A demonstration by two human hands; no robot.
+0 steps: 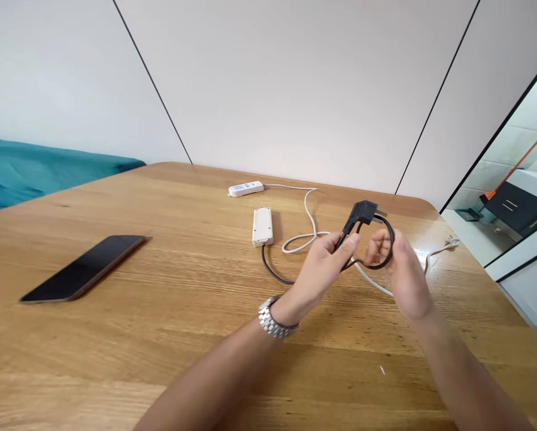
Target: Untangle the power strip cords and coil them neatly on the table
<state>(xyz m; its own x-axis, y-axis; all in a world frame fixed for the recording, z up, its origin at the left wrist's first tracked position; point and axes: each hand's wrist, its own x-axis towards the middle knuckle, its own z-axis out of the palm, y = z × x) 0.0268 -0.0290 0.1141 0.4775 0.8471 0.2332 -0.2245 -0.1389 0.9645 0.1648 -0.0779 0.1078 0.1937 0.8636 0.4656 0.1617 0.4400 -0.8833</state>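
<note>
My left hand, with a metal-band watch on its wrist, is closed round the black power cord just below its plug. The plug points up and to the right, prongs outward. Past it the cord bends into a loop, and my right hand is at the loop's right side with curled fingers around it, slightly blurred. The cord's other end enters a cream power strip lying on the table.
Behind lies a white power strip; its white cord winds under my hands to a white plug at right. A dark tablet rests at left on the wooden table. A white wall stands behind.
</note>
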